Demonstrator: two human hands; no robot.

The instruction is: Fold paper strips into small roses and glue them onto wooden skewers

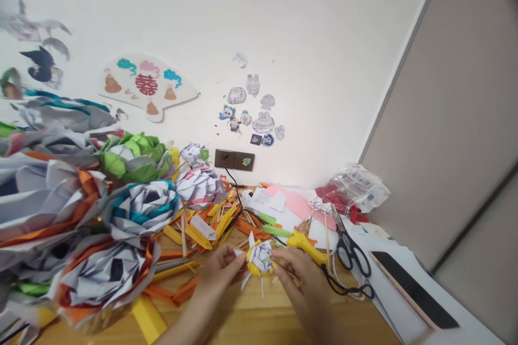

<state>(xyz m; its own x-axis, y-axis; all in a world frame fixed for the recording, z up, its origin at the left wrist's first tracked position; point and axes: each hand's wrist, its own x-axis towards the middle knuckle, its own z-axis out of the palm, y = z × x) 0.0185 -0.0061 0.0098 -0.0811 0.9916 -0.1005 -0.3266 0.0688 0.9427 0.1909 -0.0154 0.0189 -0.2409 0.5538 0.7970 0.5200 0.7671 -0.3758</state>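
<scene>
Between my two hands, just above the wooden table, is a small paper flower (261, 257) with a white folded centre, a yellow ring and white strips sticking outward. My left hand (223, 271) pinches a white petal strip at the flower's left side. On the opposite side my right hand (300, 276) has its fingers bent against the flower's edge; what exactly lies between those fingertips is hard to make out. Right behind the right hand lies a yellow glue gun (305, 247) with a black cord.
Large paper flowers (103, 275) are piled along the left. Orange and yellow folded strips (194, 232) cover the table's middle back. To the right are black-handled scissors (353, 253), a phone (415, 288) on white sheets and a plastic bag (358, 187). A power cord runs from a wall socket (234, 160).
</scene>
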